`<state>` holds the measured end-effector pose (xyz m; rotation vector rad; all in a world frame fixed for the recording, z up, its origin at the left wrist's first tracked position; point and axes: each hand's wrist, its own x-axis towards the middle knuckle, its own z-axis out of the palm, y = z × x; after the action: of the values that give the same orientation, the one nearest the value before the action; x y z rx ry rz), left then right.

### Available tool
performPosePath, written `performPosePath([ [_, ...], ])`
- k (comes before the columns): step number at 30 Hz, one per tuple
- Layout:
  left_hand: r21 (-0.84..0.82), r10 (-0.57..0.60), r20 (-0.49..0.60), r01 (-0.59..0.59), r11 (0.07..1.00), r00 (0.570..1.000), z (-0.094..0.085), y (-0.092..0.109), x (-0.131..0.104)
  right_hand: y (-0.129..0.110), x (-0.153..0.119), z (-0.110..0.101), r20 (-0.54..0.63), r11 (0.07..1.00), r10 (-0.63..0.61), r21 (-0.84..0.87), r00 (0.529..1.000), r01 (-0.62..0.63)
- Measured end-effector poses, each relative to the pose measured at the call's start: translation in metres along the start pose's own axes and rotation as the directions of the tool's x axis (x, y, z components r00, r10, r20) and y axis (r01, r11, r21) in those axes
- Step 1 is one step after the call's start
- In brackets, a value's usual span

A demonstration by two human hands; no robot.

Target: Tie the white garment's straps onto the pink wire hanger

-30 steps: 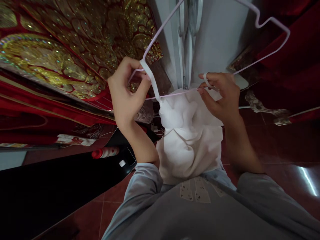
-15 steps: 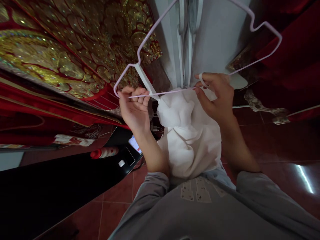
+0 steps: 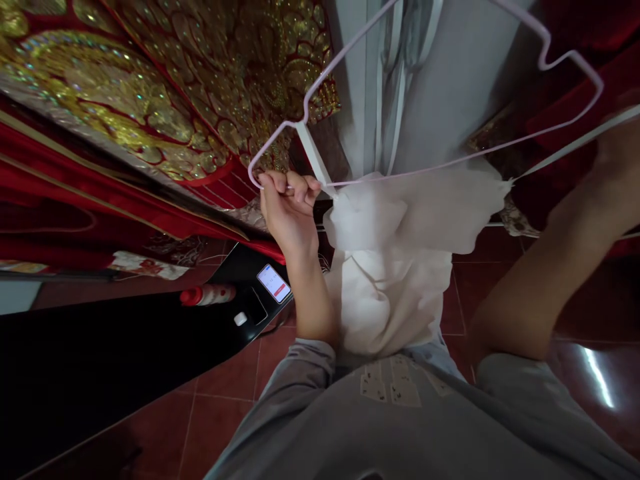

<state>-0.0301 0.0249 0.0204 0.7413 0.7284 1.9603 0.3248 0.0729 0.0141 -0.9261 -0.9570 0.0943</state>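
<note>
My left hand (image 3: 291, 207) is closed around the lower left end of a thin pink clothes hanger (image 3: 450, 163). A white strapped garment (image 3: 385, 280) hangs in front of me, its upper edge by the hanger's lower bar. Its left strap (image 3: 314, 157) is looped over the notch on the hanger's left side. The garment's right strap (image 3: 565, 152) is stretched taut out to the right, beyond the hanger's right end. My right hand (image 3: 623, 150) is at the right edge of the view with that strap pulled to it; its fingers are cut off by the frame and blurred.
Red garments with gold sequins (image 3: 175, 87) hang at the left. A black table (image 3: 125, 367) carries a lit phone (image 3: 274, 283), a dark phone (image 3: 254, 305), a white case (image 3: 241, 319) and a red-capped bottle (image 3: 207, 295). Dark red cloth (image 3: 560, 133) hangs at the right.
My right hand has moved from the hanger's lower bar far to the right, drawing the right strap and that side of the garment outward. My left hand still grips the hanger.
</note>
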Motion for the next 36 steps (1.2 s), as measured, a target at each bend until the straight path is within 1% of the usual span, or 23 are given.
performPosePath([
  [2, -0.004, -0.002, 0.008, 0.002, 1.0, 1.0, -0.001, -0.001, 0.0, 0.0, 0.007, 0.004, 0.083, 1.0, 0.005, -0.008, 0.997, -0.005],
  [4, -0.004, 0.005, 0.009, -0.005, 1.0, 1.0, -0.001, -0.001, 0.001, -0.001, 0.008, 0.016, 0.171, 0.997, -0.066, 0.047, 0.983, 0.058],
  [6, 0.033, 0.012, -0.01, -0.012, 0.999, 1.0, 0.0, 0.0, 0.002, -0.003, 0.006, 0.031, 0.273, 0.993, -0.117, 0.061, 0.955, 0.104],
  [9, 0.121, -0.004, -0.057, 0.01, 0.993, 0.998, 0.001, 0.002, 0.004, -0.014, 0.003, 0.049, 0.412, 0.986, -0.124, -0.048, 0.903, 0.157],
  [11, 0.134, -0.027, -0.079, 0.037, 0.99, 0.997, 0.001, 0.004, 0.005, -0.024, 0.001, 0.054, 0.5, 0.957, -0.138, -0.156, 0.855, 0.245],
  [13, 0.111, -0.051, -0.081, 0.06, 0.992, 0.995, 0.001, 0.005, 0.004, -0.034, -0.002, 0.054, 0.553, 0.901, -0.178, -0.241, 0.814, 0.361],
  [15, 0.063, -0.067, -0.06, 0.071, 0.995, 0.996, 0.001, 0.006, 0.002, -0.041, -0.01, 0.053, 0.563, 0.866, -0.266, -0.216, 0.782, 0.451],
  [16, 0.041, -0.071, -0.049, 0.073, 0.996, 0.996, 0.001, 0.005, 0.001, -0.044, -0.016, 0.052, 0.527, 0.868, -0.326, -0.161, 0.785, 0.469],
  [18, 0.015, -0.072, -0.041, 0.073, 0.997, 0.997, 0.002, 0.003, 0.0, -0.05, -0.031, 0.054, 0.377, 0.866, -0.457, -0.019, 0.806, 0.5],
  [19, 0.019, -0.071, -0.047, 0.071, 0.997, 0.996, 0.002, 0.001, -0.001, -0.053, -0.041, 0.055, 0.298, 0.861, -0.495, 0.039, 0.816, 0.507],
  [20, 0.035, -0.066, -0.059, 0.068, 0.997, 0.996, 0.002, 0.0, 0.0, -0.055, -0.05, 0.058, 0.259, 0.865, -0.498, 0.087, 0.827, 0.494],
  [21, 0.058, -0.058, -0.069, 0.062, 0.996, 0.996, 0.002, -0.001, 0.0, -0.058, -0.059, 0.06, 0.313, 0.88, -0.471, 0.111, 0.824, 0.461],
  [22, 0.081, -0.042, -0.079, 0.048, 0.996, 0.996, 0.002, -0.002, 0.0, -0.06, -0.067, 0.063, 0.442, 0.903, -0.419, 0.111, 0.793, 0.415],
  [23, 0.099, -0.022, -0.082, 0.03, 0.995, 0.996, 0.001, -0.003, 0.001, -0.061, -0.075, 0.066, 0.599, 0.927, -0.341, 0.089, 0.725, 0.364],
  [24, 0.109, -0.005, -0.077, 0.013, 0.994, 0.997, 0.0, -0.004, 0.001, -0.062, -0.081, 0.068, 0.731, 0.942, -0.258, 0.045, 0.632, 0.331],
  [25, 0.106, 0.004, -0.063, 0.002, 0.994, 0.998, -0.001, -0.005, 0.0, -0.061, -0.086, 0.07, 0.813, 0.943, -0.19, -0.005, 0.55, 0.333],
  [26, 0.094, 0.005, -0.044, 0.0, 0.996, 0.999, -0.003, -0.006, -0.001, -0.06, -0.09, 0.071, 0.85, 0.934, -0.148, -0.048, 0.505, 0.355],
  [27, 0.079, -0.002, -0.021, 0.004, 0.997, 1.0, -0.006, -0.007, -0.003, -0.059, -0.093, 0.07, 0.85, 0.924, -0.136, -0.077, 0.509, 0.374],
  [29, 0.06, -0.016, 0.015, 0.015, 0.998, 1.0, -0.012, -0.011, -0.01, -0.056, -0.1, 0.067, 0.813, 0.922, -0.131, -0.111, 0.568, 0.371],
  [31, 0.076, -0.025, 0.045, 0.022, 0.997, 0.999, -0.017, -0.017, -0.018, -0.054, -0.109, 0.064, 0.774, 0.932, -0.143, -0.104, 0.616, 0.347],
  [34, 0.184, -0.066, 0.132, 0.041, 0.982, 0.989, -0.02, -0.026, -0.033, -0.05, -0.126, 0.065, 0.708, 0.937, -0.179, -0.089, 0.683, 0.337],
  [36, 0.286, -0.035, 0.173, -0.016, 0.958, 0.984, -0.018, -0.028, -0.042, -0.046, -0.137, 0.071, 0.648, 0.935, -0.175, -0.127, 0.741, 0.331],
])
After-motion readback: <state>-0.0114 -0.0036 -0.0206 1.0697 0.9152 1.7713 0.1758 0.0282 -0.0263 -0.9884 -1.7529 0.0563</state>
